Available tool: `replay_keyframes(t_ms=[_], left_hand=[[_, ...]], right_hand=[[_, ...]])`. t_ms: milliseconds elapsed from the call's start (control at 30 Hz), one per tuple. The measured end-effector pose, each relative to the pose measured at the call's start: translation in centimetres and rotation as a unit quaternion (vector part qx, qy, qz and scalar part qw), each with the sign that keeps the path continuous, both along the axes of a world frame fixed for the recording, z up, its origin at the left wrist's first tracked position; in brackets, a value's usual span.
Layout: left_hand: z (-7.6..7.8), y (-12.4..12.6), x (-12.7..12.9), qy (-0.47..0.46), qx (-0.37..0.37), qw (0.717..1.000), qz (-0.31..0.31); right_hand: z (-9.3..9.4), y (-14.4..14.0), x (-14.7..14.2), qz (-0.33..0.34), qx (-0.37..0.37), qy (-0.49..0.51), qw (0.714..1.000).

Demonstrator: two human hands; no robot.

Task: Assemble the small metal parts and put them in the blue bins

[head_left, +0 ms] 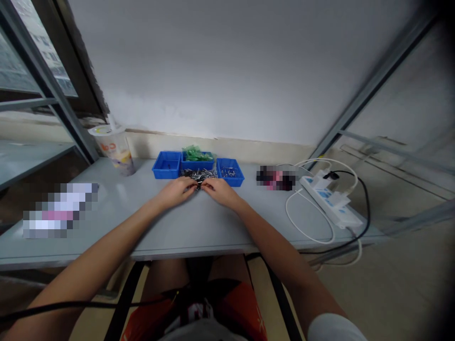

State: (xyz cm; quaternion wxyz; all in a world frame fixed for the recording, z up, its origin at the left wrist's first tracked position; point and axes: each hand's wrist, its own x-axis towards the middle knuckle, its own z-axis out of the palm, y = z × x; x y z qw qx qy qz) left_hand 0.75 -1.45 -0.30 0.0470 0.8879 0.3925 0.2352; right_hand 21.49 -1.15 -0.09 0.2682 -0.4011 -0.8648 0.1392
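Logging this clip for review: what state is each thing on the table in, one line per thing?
left hand: fingertips at the pile of small metal parts; grip unclear.
right hand: fingertips at the same pile; grip unclear.
pile of small metal parts: loose heap, spilling in front of the bins.
left blue bin: open, nearly bare.
middle blue bin: open, holding green parts.
right blue bin: open, few metal parts.
lidded cup: upright, lid on.
power strip: black plug inserted.

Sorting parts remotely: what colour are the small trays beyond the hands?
Blue trays, clearest in the head view.
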Motion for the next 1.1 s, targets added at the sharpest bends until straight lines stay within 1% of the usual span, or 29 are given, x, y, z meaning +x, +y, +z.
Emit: replay_keyframes(t_ms=[100, 267, 367, 433, 533, 633, 733, 800, 867, 1000, 1100], left_hand=[[-0.2, 0.2, -0.2, -0.016, -0.007, 1.0, 0.007], [-1.4, 0.6, -0.7, -0.049, -0.034, 0.998, 0.012], [-2.1, 0.7, -0.9, -0.081, -0.05, 0.995, 0.018], [-2.3, 0.7, -1.0, -0.103, -0.045, 0.993, 0.032], [-2.2, 0.6, -1.1, -0.131, -0.035, 0.99, 0.047], [-1.9, 0.6, -1.1, -0.127, -0.03, 0.99, 0.043], [-1.9, 0.6, -0.9, -0.105, -0.04, 0.993, 0.016], [-1.9, 0.5, -0.8, -0.093, -0.044, 0.995, -0.001], [-2.1, 0.4, -0.7, -0.085, -0.048, 0.995, -0.004], [-2.1, 0.8, -1.1, -0.09, -0.044, 0.995, 0.011], [-1.9, 1.2, -1.5, -0.066, -0.031, 0.997, 0.018]], right_hand=[[0.1, -0.2, -0.4, -0.004, -0.006, -0.003, 1.0], [0.0, -0.6, -1.2, -0.023, -0.026, -0.024, 0.999], [0.2, -1.2, -1.6, -0.034, -0.006, -0.026, 0.999], [0.4, -1.5, -1.9, -0.039, -0.001, -0.018, 0.999], [0.6, -1.6, -2.3, -0.048, -0.019, -0.003, 0.999], [0.5, -1.4, -2.2, -0.047, -0.053, 0.004, 0.997], [0.1, -1.0, -1.5, -0.066, -0.067, -0.005, 0.996], [0.0, -0.9, -1.2, -0.068, -0.069, -0.013, 0.995], [0.1, -0.8, -1.0, -0.061, -0.07, -0.015, 0.996], [0.3, -1.0, -1.4, -0.064, -0.057, -0.025, 0.996], [0.0, -1.1, -1.7, -0.049, -0.033, -0.025, 0.998]])
